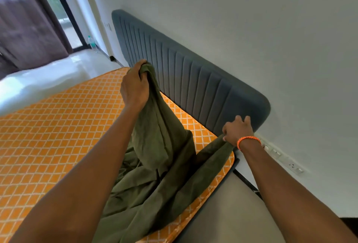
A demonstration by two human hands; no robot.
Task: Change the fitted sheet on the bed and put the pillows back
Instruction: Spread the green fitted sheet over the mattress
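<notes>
Green sheet [155, 175] in both hands

Olive green sheet [155, 169], crumpled and bunched on the orange diamond-patterned mattress [48, 136], one gathered edge lifted in left fingers [140, 68], another edge pinched under right fingers [225, 136]

One head-worn view, tilted.
It looks forward and down, close over the bed [48, 136] corner, toward the headboard [193, 80].
</notes>
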